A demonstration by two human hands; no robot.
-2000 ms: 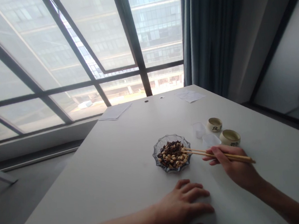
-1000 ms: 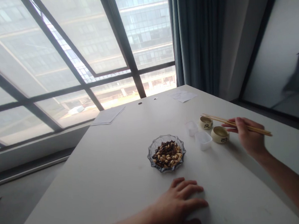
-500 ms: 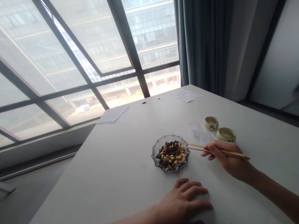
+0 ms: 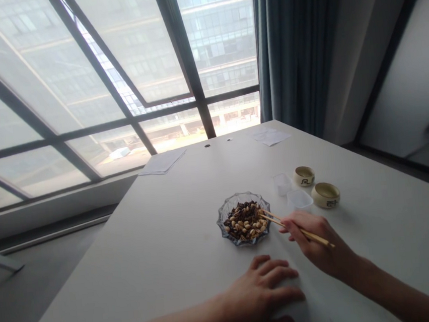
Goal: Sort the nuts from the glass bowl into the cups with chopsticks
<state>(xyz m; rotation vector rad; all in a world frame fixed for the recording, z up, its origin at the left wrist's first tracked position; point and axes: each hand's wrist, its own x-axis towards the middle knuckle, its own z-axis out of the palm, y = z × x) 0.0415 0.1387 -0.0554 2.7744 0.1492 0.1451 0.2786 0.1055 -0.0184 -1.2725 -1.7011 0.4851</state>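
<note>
My right hand (image 4: 312, 235) is closed around a pair of wooden chopsticks (image 4: 308, 235). Their tips reach over the right rim of a clear glass bowl (image 4: 224, 232) and touch the mix inside. Dark seeds (image 4: 236, 210) and pale nuts that look like pistachios (image 4: 245, 225) fill the bowl; whether the tips grip one I cannot tell. In front of the bowl my left hand (image 4: 267, 295) rests palm down on the white table, fingers spread, holding nothing.
Two clear plastic containers (image 4: 300, 201) stand right of the bowl, beside two cream cups (image 4: 326, 201) with dark characters. Sheets of paper (image 4: 163, 162) lie at the far left edge, more paper (image 4: 271, 136) at the back. Windows and a curtain (image 4: 294, 47) are behind the table (image 4: 162, 247).
My right hand has moved left and slightly down, bringing the chopstick tips lower into the nuts and seeds. It has uncovered more of the near plastic container. My left hand stays put.
</note>
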